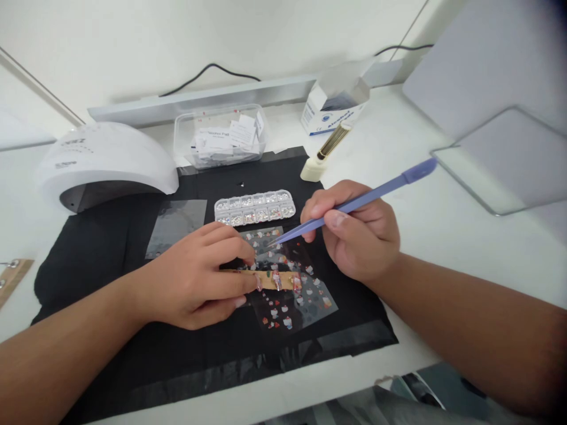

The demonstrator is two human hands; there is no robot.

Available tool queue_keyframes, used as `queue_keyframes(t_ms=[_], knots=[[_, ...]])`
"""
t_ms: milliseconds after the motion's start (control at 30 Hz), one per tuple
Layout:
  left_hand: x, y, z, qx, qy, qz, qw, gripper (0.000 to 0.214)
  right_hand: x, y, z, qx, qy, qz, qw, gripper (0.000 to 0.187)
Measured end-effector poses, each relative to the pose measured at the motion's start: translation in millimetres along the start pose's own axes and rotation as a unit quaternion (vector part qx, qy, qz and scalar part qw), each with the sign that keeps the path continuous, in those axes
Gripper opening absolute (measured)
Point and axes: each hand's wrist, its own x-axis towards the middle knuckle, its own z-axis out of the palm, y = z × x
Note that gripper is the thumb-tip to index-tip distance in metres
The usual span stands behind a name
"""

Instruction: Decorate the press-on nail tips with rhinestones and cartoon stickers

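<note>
My left hand [201, 274] lies on the black mat [110, 254], its fingers pinched on a tan wooden stick [270, 280] that carries small false nails. My right hand [358, 233] grips purple tweezers [354, 203], whose tip points down-left to a clear sticker sheet [295, 295] with tiny red and white decals, just above the stick. Behind the sheet sits a clear compartment box of rhinestones [254, 208].
A white nail lamp [104, 165] stands at the back left. A clear tub of wipe packets [221, 137], a blue-and-white carton [332, 109] and a gold-capped bottle [323, 154] stand behind the mat. A mirror [509, 156] lies at the right. A plastic film [177, 224] lies on the mat.
</note>
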Motion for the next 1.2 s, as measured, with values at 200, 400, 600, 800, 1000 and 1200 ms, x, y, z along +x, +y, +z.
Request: queue_keyframes(t_ms=[200, 400, 600, 800, 1000, 1200], knots=[[0.1, -0.4, 0.6, 0.003, -0.005, -0.001, 1.0, 0.022, -0.2, 0.2, -0.3, -0.013, 0.008, 0.011, 1.0, 0.013], [-0.9, -0.6, 1.3, -0.025, 0.012, -0.003, 1.0, 0.028, -0.4, 0.2, -0.5, -0.014, 0.007, 0.012, 1.0, 0.013], [-2.0, -1.3, 0.6, -0.078, 0.039, -0.018, 0.996, 0.027, -0.2, 0.0, -0.2, 0.005, -0.002, -0.003, 1.0, 0.009], [-2.2, -2.0, 0.8, -0.085, 0.032, -0.017, 0.996, 0.026, 0.1, -0.5, -0.2, 0.014, -0.009, -0.011, 1.0, 0.008], [-2.4, -2.2, 1.6, -0.065, 0.017, -0.01, 0.998, 0.027, -0.2, 0.4, -0.6, -0.001, 0.002, 0.005, 1.0, 0.011], [-0.5, -2.1, 1.6, -0.036, 0.014, -0.001, 0.999, 0.026, 0.1, 0.0, -0.3, 0.006, -0.004, -0.008, 1.0, 0.008]])
